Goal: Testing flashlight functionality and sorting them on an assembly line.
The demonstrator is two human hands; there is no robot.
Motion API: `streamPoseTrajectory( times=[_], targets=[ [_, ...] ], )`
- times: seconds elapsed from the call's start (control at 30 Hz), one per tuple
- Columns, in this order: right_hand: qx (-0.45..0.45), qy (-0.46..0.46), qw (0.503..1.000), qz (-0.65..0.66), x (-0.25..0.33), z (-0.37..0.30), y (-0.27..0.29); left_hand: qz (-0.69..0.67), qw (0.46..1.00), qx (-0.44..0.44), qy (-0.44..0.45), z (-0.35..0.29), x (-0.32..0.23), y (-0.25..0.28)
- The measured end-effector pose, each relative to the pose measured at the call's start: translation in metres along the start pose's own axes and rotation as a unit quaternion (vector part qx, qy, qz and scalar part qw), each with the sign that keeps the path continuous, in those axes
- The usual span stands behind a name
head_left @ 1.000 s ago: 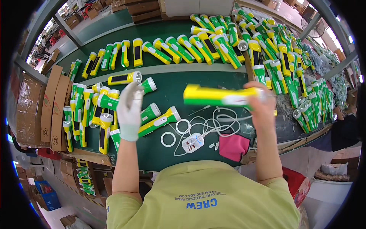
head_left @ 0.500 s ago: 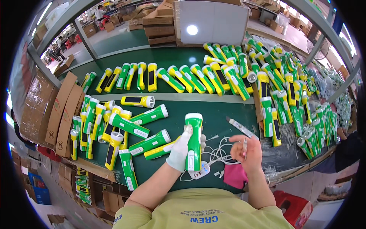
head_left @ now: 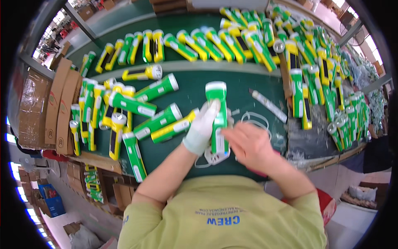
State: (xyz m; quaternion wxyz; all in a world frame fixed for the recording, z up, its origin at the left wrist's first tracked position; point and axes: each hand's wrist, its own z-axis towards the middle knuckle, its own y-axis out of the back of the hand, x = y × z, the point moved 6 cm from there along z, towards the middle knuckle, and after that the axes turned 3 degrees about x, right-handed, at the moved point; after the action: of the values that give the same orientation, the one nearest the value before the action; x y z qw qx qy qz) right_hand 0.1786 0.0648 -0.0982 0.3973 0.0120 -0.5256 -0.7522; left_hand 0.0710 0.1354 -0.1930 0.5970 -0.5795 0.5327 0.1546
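My left hand (head_left: 203, 124), in a white glove, is closed around a green flashlight (head_left: 218, 114) with a white head. The flashlight stands lens end away from me, its pale switch strip facing up. My bare right hand (head_left: 253, 143) is at the lower right side of this flashlight, fingers bent and fingertips at or very near the switch strip. Motion smears those fingers, and whether they grip anything does not show. Under the flashlight's near end is a white power strip (head_left: 217, 157). More green flashlights (head_left: 157, 121) lie to the left of my gloved hand.
A row of green and yellow flashlights (head_left: 203, 45) lies along the back strip. Piled flashlights (head_left: 327, 83) fill the right side. A box cutter (head_left: 269, 106) and white cable (head_left: 257, 118) lie right of centre. Brown cardboard boxes (head_left: 38, 110) stand at the left.
My right hand has moved left and in to the held flashlight's near part. My left hand still grips it. The whole view has shifted, so the table sits higher in the picture.
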Motion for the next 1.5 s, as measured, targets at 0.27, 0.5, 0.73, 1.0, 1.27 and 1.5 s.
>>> streamPoseTrajectory(
  times=[0.27, 0.5, 0.73, 1.0, 1.27, 1.5],
  targets=[
    [0.009, -0.017, 0.988, 0.152, -0.032, 0.02, -0.001, 0.141, 0.976, 0.05, -0.159, 0.005, -0.043, -0.03],
    [0.082, -0.112, 0.934, 0.328, -0.026, -0.028, -0.021, 0.041, 0.995, 0.078, -0.053, 0.012, -0.002, -0.027],
    [0.055, -0.027, 0.963, 0.263, 0.012, -0.037, -0.025, -0.063, 0.998, -0.014, 0.015, 0.032, -0.018, -0.012],
    [0.045, -0.061, 0.972, 0.224, 0.013, -0.044, -0.033, -0.126, 0.991, 0.024, 0.037, 0.043, -0.012, -0.011],
    [0.068, 0.012, 0.982, 0.178, 0.01, -0.055, -0.053, 0.026, 0.999, -0.002, -0.02, 0.018, -0.036, -0.014],
    [-0.041, -0.126, 0.924, 0.36, 0.004, -0.044, -0.046, 0.13, 0.981, 0.046, -0.138, -0.002, -0.029, -0.022]
  ],
)
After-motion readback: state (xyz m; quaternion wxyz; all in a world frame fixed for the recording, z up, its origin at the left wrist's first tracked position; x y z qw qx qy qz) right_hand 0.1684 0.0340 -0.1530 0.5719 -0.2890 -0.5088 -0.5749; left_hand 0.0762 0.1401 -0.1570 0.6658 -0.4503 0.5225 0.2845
